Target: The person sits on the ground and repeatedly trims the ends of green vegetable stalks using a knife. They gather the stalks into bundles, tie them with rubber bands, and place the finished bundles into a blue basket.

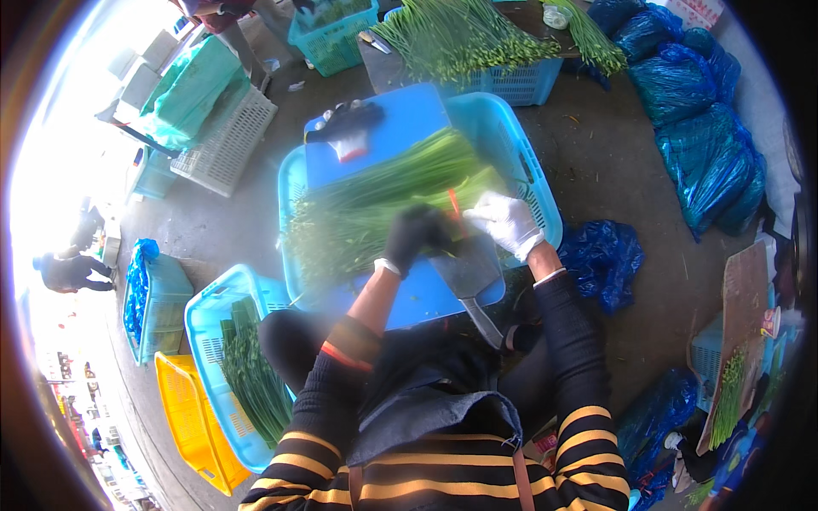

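Bunches of flowering chives [396, 163] lie across a blue cutting board [409, 300], their budded tips to the left. A red tie [454, 204] crosses the nearer bunch close to its pale cut ends. My left hand [415, 237], in a dark glove, is curled on this bunch just left of the tie. At the tie's right side, the fingertips of my right hand [505, 220], in a white glove, are pinched together; blur hides the fine grip. A cleaver [468, 271] rests on the board below the hands, handle towards me. Under the board is a light-blue basket [533, 172].
Dark gloves [351, 121] lie at the board's far end. Beyond stands a crate [511, 83] under more chives, with a knife [376, 41] nearby. A blue basket [239, 281] of greens and a yellow crate [192, 415] are left. Blue bags [709, 166] line the right.
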The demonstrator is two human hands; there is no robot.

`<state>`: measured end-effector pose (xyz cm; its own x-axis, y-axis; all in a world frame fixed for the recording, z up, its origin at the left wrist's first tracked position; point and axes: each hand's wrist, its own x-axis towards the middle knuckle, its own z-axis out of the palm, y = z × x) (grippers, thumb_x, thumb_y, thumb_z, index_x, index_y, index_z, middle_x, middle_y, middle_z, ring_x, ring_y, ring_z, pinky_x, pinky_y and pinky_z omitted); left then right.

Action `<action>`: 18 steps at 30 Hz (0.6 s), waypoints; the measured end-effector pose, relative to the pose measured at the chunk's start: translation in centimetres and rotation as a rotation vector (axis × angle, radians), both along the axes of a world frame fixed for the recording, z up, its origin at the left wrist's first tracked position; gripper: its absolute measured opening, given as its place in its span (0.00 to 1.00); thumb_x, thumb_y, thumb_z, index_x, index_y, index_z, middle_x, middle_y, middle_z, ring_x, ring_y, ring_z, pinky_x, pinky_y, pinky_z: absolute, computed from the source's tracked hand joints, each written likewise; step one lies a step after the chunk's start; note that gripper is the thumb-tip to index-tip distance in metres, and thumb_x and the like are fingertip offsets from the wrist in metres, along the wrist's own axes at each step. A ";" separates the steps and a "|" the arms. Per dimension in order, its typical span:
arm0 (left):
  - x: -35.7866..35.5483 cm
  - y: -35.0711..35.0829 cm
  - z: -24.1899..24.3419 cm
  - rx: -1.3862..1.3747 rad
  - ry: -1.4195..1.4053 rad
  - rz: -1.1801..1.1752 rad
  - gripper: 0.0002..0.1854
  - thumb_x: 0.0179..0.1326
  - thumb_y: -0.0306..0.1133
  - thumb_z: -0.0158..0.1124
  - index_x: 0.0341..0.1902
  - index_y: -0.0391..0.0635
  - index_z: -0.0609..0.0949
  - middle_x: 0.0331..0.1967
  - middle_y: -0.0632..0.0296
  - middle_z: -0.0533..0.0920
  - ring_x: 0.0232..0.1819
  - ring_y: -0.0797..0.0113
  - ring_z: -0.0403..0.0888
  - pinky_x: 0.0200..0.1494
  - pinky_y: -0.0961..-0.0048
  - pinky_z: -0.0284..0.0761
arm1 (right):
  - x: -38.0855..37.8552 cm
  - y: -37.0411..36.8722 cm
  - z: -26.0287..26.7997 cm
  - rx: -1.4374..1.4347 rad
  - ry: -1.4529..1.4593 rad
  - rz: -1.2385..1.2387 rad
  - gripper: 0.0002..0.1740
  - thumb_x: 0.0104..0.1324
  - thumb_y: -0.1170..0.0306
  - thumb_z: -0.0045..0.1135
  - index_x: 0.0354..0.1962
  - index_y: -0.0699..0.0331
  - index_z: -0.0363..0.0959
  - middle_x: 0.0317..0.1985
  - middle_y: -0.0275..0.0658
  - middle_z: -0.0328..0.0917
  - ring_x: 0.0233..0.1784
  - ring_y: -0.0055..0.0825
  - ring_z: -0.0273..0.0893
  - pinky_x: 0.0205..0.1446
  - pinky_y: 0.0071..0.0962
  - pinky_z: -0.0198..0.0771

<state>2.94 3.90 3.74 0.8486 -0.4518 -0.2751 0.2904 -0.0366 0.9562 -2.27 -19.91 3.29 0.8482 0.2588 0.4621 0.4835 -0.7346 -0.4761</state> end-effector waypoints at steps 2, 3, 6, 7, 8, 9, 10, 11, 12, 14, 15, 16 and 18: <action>-0.1 0.0 -0.2 0.011 -0.011 0.008 0.13 0.73 0.35 0.62 0.44 0.35 0.83 0.27 0.58 0.84 0.27 0.66 0.85 0.33 0.71 0.82 | 0.0 -0.2 0.2 0.037 0.038 0.023 0.08 0.63 0.70 0.67 0.40 0.52 0.89 0.34 0.37 0.83 0.36 0.37 0.82 0.39 0.34 0.78; -0.1 -0.1 -0.3 0.004 -0.007 0.013 0.13 0.73 0.36 0.62 0.44 0.35 0.83 0.27 0.58 0.84 0.27 0.66 0.85 0.33 0.71 0.82 | 0.0 -0.4 0.3 0.053 0.058 0.034 0.08 0.63 0.70 0.67 0.40 0.53 0.89 0.34 0.37 0.83 0.37 0.37 0.82 0.40 0.34 0.79; -0.2 -0.5 -0.4 -0.013 0.018 0.027 0.13 0.73 0.36 0.62 0.44 0.35 0.83 0.28 0.58 0.85 0.27 0.66 0.85 0.33 0.71 0.82 | -0.2 -1.1 0.5 0.071 0.102 0.031 0.07 0.65 0.73 0.66 0.39 0.57 0.89 0.35 0.37 0.84 0.37 0.35 0.83 0.41 0.33 0.78; -0.3 -0.4 -0.4 -0.012 0.034 0.040 0.13 0.73 0.36 0.62 0.44 0.35 0.83 0.28 0.58 0.85 0.27 0.67 0.85 0.33 0.71 0.82 | -0.3 -1.1 1.7 0.193 0.085 0.052 0.08 0.66 0.74 0.65 0.40 0.58 0.88 0.36 0.37 0.84 0.37 0.33 0.83 0.41 0.32 0.78; -0.3 -0.3 -0.4 -0.010 0.051 0.054 0.13 0.73 0.36 0.62 0.44 0.35 0.83 0.28 0.58 0.85 0.27 0.67 0.86 0.33 0.71 0.82 | -0.4 -1.5 3.1 0.315 0.067 0.072 0.08 0.67 0.76 0.64 0.42 0.60 0.88 0.36 0.36 0.85 0.38 0.31 0.83 0.41 0.32 0.77; -0.3 -0.3 -0.9 -0.003 0.049 0.066 0.14 0.73 0.36 0.62 0.45 0.35 0.83 0.28 0.57 0.85 0.28 0.66 0.86 0.33 0.71 0.82 | -0.6 -1.9 4.5 0.431 0.050 0.092 0.09 0.68 0.77 0.63 0.43 0.62 0.88 0.37 0.36 0.86 0.38 0.29 0.83 0.41 0.31 0.77; 0.0 -0.3 -1.4 0.002 0.044 0.078 0.14 0.73 0.37 0.62 0.46 0.35 0.83 0.29 0.57 0.85 0.28 0.66 0.86 0.34 0.71 0.83 | -0.8 -2.7 5.0 0.625 0.104 0.041 0.10 0.69 0.77 0.61 0.46 0.64 0.86 0.37 0.34 0.85 0.37 0.23 0.81 0.39 0.27 0.74; 0.2 -0.2 -1.8 0.008 0.039 0.090 0.14 0.73 0.37 0.62 0.47 0.35 0.83 0.29 0.57 0.85 0.28 0.66 0.86 0.34 0.71 0.83 | -1.0 -3.9 5.5 0.818 0.159 -0.010 0.11 0.71 0.78 0.59 0.49 0.66 0.85 0.38 0.32 0.85 0.35 0.18 0.78 0.37 0.22 0.72; 0.2 -0.3 -1.9 0.016 0.035 0.088 0.15 0.73 0.37 0.62 0.50 0.35 0.82 0.31 0.56 0.86 0.30 0.66 0.87 0.35 0.71 0.84 | -1.3 -5.0 5.8 0.918 0.228 -0.067 0.12 0.71 0.78 0.60 0.49 0.67 0.85 0.39 0.32 0.86 0.35 0.14 0.75 0.37 0.18 0.70; 0.0 -0.4 -1.4 0.031 0.019 0.083 0.17 0.74 0.37 0.62 0.56 0.35 0.81 0.35 0.55 0.87 0.34 0.65 0.88 0.38 0.71 0.85 | -1.4 -6.7 5.3 1.014 0.295 -0.161 0.13 0.72 0.78 0.60 0.53 0.68 0.83 0.43 0.33 0.87 0.32 0.08 0.70 0.37 0.12 0.67; -0.3 -0.4 -1.6 -0.024 0.008 0.067 0.18 0.74 0.36 0.62 0.59 0.35 0.80 0.39 0.54 0.88 0.37 0.65 0.88 0.41 0.70 0.85 | -1.4 -6.8 4.9 1.059 0.336 -0.202 0.14 0.72 0.78 0.61 0.53 0.68 0.83 0.45 0.34 0.87 0.34 0.08 0.72 0.38 0.12 0.67; -0.8 -0.4 -1.7 -0.079 -0.004 0.052 0.20 0.74 0.36 0.62 0.62 0.35 0.79 0.42 0.53 0.88 0.40 0.65 0.89 0.44 0.70 0.85 | -1.0 -6.6 4.1 1.061 0.330 -0.233 0.14 0.72 0.78 0.61 0.53 0.68 0.83 0.46 0.34 0.87 0.36 0.10 0.74 0.40 0.14 0.70; -1.8 0.2 -1.1 -0.090 -0.021 -0.003 0.27 0.73 0.32 0.63 0.72 0.37 0.72 0.54 0.53 0.87 0.52 0.65 0.87 0.56 0.70 0.83 | -0.1 -6.2 3.2 0.986 0.288 -0.261 0.14 0.72 0.78 0.61 0.54 0.68 0.83 0.47 0.35 0.87 0.39 0.14 0.78 0.43 0.18 0.74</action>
